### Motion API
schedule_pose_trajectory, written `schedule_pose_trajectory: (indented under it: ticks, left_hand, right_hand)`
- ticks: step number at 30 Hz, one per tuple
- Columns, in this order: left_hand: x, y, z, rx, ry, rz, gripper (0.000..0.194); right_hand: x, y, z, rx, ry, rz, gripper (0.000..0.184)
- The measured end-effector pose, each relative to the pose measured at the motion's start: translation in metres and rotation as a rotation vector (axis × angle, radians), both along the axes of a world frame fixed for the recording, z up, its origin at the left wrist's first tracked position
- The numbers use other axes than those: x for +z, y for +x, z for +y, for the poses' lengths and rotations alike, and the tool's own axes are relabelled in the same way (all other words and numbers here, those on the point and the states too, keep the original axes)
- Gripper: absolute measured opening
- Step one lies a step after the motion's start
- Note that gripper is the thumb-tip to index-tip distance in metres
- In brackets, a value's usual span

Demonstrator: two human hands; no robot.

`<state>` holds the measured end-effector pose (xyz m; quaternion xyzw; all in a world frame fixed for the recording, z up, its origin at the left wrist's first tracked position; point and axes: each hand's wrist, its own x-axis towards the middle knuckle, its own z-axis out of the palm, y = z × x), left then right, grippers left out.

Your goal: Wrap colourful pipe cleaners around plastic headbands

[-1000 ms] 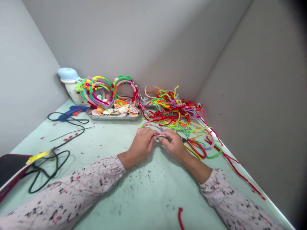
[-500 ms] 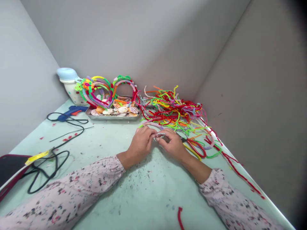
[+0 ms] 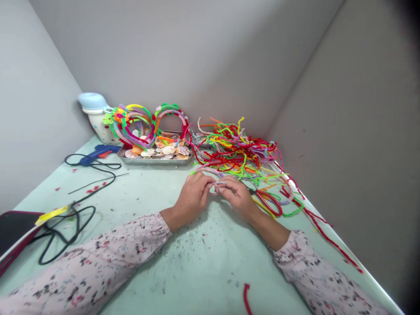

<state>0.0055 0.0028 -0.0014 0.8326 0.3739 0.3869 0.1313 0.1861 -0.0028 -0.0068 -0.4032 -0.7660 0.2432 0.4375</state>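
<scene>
In the head view, my left hand (image 3: pixel 194 194) and my right hand (image 3: pixel 238 197) meet over the middle of the table, both closed with fingertips pinched. Between them runs a short stretch of pale grey-lilac pipe cleaner (image 3: pixel 220 183); its ends are hidden by my fingers. Just behind the hands curves a pink, green and lilac fuzzy band (image 3: pixel 206 169), and I cannot tell whether they touch it. Red-handled scissors (image 3: pixel 271 204) lie right of my right hand, blades mostly hidden. A big tangle of coloured pipe cleaners (image 3: pixel 236 148) spreads behind.
A metal tray (image 3: pixel 157 161) holds shells and several fuzzy headbands (image 3: pixel 170 112). At left are a blue glue gun (image 3: pixel 98 153), its black cord (image 3: pixel 77 221), a white cup (image 3: pixel 98 124) and a dark red-edged object (image 3: pixel 19 232). A red pipe cleaner piece (image 3: pixel 246 299) lies in front.
My right fingers have shifted slightly on the pale pipe cleaner, which now shows straighter between the hands. Both forearms stay nearly where they were.
</scene>
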Motion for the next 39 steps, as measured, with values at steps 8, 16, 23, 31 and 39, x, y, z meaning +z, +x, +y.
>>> schedule_pose_trajectory:
  ticks: [8,16,23,31,39]
  left_hand:
    - [-0.004,0.000,0.002,0.001,0.013,0.024,0.018]
    - [-0.003,0.000,0.000,-0.006,0.039,0.031,0.014]
    - [0.001,0.000,-0.001,-0.031,0.032,0.014,0.015]
    - [0.000,0.001,0.000,-0.009,-0.001,-0.003,0.014]
    - [0.001,0.002,-0.001,0.038,-0.025,0.004,0.012]
  right_hand:
    - [-0.002,0.001,0.002,0.027,-0.048,0.018,0.022]
    - [-0.008,-0.003,0.004,-0.110,-0.015,-0.075,0.013]
    - [-0.011,-0.004,0.007,-0.173,0.025,-0.169,0.008]
    - [-0.010,-0.004,0.004,-0.209,0.076,-0.092,0.023]
    - [-0.006,-0.005,0.000,-0.211,0.139,-0.073,0.013]
